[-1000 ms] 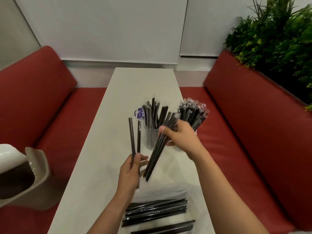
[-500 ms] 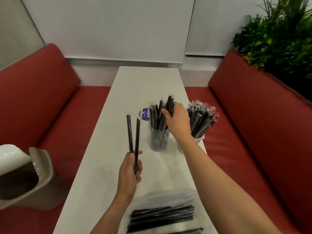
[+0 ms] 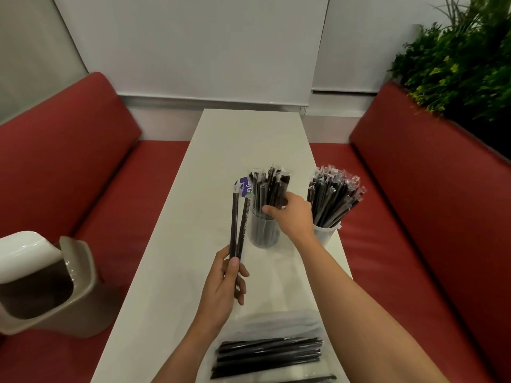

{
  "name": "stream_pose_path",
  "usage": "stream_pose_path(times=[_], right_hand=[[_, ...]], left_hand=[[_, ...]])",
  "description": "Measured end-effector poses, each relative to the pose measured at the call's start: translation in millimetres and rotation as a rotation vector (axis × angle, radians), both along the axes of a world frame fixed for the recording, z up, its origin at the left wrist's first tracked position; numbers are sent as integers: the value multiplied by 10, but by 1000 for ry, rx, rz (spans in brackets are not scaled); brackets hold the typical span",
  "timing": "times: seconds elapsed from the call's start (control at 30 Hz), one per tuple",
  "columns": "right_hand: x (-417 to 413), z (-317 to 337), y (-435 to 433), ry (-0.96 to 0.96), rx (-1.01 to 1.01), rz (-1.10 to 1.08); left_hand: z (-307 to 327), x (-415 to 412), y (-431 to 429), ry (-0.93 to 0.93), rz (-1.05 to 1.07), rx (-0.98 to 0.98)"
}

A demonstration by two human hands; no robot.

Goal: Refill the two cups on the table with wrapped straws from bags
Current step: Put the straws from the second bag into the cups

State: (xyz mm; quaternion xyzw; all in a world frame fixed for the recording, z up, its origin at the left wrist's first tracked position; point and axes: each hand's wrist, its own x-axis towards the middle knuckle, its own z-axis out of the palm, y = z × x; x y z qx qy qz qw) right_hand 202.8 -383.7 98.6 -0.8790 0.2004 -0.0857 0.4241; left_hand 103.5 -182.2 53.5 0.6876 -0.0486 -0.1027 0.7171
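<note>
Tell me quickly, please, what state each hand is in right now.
Left hand: closed, holding two wrapped straws upright.
Right hand: closed round the bunch of straws standing in the left cup.

I see black straws in crinkly, glossy clear plastic wrappers [image 3: 336, 194], two smooth translucent plastic cups [image 3: 326, 233], a shiny clear plastic bag [image 3: 276, 324], a smooth matt white table [image 3: 249, 139] and red leather-like benches [image 3: 414, 217] with a soft sheen.
</note>
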Motion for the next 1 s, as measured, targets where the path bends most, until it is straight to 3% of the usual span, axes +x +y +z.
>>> stream_pose_path(times=[0.23,0.33,0.4,0.6,0.7,0.77,0.87,1.0], right_hand=[[-587,116,245,-277,113,-76],[-778,194,341,-200,487,121],[-837,235,359,-99,560,315],[-829,212,227,-97,494,330],[-746,248,143,-126,321,255],[-628,317,64,-241,162,124],[-496,551,-49,-476,110,-51],[-317,753,-115,-630,-89,-85]], left_hand=[[79,-75,-7,15,-16,-14],[105,-117,-36,31,-68,-47],[124,-145,-59,38,-112,-65],[97,-122,-44,131,-207,-92],[75,24,-66,110,-221,25],[44,208,-96,0,-119,118],[38,543,-156,-225,90,308],[91,954,-270,-491,82,587]])
